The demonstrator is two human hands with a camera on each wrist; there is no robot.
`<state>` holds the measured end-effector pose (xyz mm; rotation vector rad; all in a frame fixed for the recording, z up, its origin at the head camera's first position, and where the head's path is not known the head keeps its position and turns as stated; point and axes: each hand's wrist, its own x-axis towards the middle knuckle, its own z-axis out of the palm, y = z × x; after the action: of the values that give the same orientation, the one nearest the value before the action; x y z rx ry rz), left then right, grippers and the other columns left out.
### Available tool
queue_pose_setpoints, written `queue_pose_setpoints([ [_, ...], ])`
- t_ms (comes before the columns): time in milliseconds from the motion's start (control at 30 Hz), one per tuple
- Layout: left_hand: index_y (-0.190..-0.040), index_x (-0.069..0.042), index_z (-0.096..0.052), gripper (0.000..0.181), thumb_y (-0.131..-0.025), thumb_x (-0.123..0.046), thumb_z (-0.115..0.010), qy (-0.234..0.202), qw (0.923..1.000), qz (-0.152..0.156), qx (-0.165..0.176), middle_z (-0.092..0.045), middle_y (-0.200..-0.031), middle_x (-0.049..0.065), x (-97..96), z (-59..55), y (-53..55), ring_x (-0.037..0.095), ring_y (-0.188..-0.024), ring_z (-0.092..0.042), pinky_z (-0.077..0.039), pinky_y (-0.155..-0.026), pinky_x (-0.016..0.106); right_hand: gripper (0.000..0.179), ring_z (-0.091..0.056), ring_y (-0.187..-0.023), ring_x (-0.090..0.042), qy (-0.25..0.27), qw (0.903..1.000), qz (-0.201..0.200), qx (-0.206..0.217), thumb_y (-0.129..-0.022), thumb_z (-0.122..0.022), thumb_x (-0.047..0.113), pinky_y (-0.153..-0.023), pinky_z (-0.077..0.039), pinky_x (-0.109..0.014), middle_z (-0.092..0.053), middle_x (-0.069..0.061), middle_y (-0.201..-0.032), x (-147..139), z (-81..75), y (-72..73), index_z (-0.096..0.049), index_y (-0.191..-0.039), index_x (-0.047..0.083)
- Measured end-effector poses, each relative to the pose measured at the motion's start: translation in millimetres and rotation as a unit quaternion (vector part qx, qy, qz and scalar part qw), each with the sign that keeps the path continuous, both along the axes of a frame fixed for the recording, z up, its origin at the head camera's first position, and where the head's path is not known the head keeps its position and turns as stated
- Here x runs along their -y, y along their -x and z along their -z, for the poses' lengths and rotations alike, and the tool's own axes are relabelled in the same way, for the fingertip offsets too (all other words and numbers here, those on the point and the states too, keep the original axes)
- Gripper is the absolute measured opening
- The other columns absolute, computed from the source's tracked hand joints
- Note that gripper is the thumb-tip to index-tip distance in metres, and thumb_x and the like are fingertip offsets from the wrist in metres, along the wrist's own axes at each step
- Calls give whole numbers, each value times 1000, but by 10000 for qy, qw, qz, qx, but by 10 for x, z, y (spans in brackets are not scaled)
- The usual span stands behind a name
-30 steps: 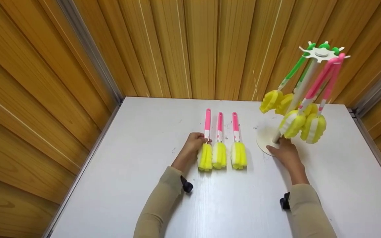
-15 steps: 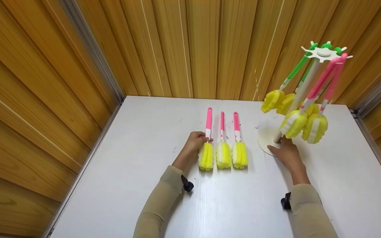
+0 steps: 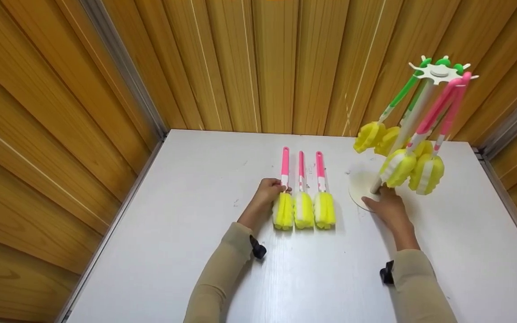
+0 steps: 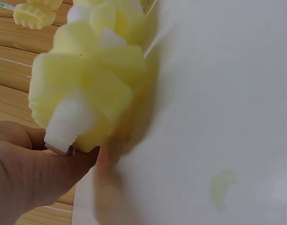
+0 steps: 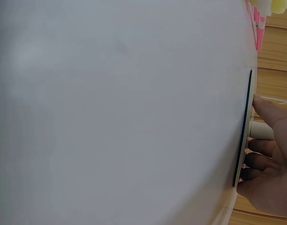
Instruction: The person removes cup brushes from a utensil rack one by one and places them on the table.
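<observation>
Though brushes (image 3: 304, 210) close-set, room leftward to table edge (image 3: 130, 207)

Wrist-view edges crop both hands (image 4: 35, 173) (image 5: 280, 168); the head view's, both sleeves (image 3: 218, 273) (image 3: 422, 287).

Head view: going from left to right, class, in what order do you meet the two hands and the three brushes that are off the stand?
Left hand, gripped brush, middle brush, third brush, right hand.
</observation>
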<state>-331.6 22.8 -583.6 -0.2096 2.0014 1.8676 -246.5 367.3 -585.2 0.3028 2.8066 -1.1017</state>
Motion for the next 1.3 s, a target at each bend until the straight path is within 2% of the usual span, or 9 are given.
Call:
queue_pose_setpoints([
  [267, -129, 11, -51, 35, -96, 3, -60, -436, 9989, -105, 148, -65, -116, 22, -37, 51, 40, 24, -99, -70, -56, -92, 30, 85, -22, -144, -56, -80, 9999, -31, 73, -102, -60, 37, -116, -24, -65, -17, -38, -159, 0, -6, 7, -17, -155, -13],
  [467, -116, 12, -55, 20, -97, 8, -57, -795, 9967, -150, 119, -72, -103, 24, -16, 68, 84, 26, -93, -72, -59, -87, 33, 85, -20, -142, -60, -80, 9999, -55, 94, -102, -59, 38, -115, -23, -66, -15, -38, -159, -5, -8, 9, -18, -154, -14],
  [667, -110, 11, -58, 13, -98, 7, -56, -748, 9966, -336, 90, -72, -97, 20, 17, 66, 125, 20, -85, -69, -59, -83, 31, 83, -22, -141, -60, -113, 9999, -58, 9, -102, -60, 37, -115, -24, -66, -18, -38, -158, 8, -11, 1, -20, -154, -14],
  [867, -118, 14, -56, 22, -97, 6, -56, -566, 9979, -290, -97, -71, -106, 24, -24, 75, 146, 23, -91, -70, -59, -85, 31, 82, -23, -141, -60, -150, 9999, -54, -47, -102, -61, 36, -115, -24, -66, -19, -38, -158, 8, -10, -6, -21, -153, -15],
  [1100, -119, 11, -57, 24, -97, 3, -59, -234, 9994, -234, -36, -68, -107, 20, -76, 41, 142, 23, -94, -68, -57, -88, 30, 85, -20, -143, -58, -83, 10000, -1, 55, -102, -60, 37, -116, -22, -65, -15, -37, -160, -12, 17, 12, -18, -155, -13],
  [1300, -120, 12, -62, 28, -94, 2, -66, -69, 9993, -194, -317, -65, -115, 21, -69, 37, 139, 24, -102, -63, -55, -93, 34, 85, -21, -143, -59, -99, 9999, -71, 0, -102, -60, 37, -116, -23, -65, -16, -37, -159, -8, -1, 7, -18, -154, -14],
])
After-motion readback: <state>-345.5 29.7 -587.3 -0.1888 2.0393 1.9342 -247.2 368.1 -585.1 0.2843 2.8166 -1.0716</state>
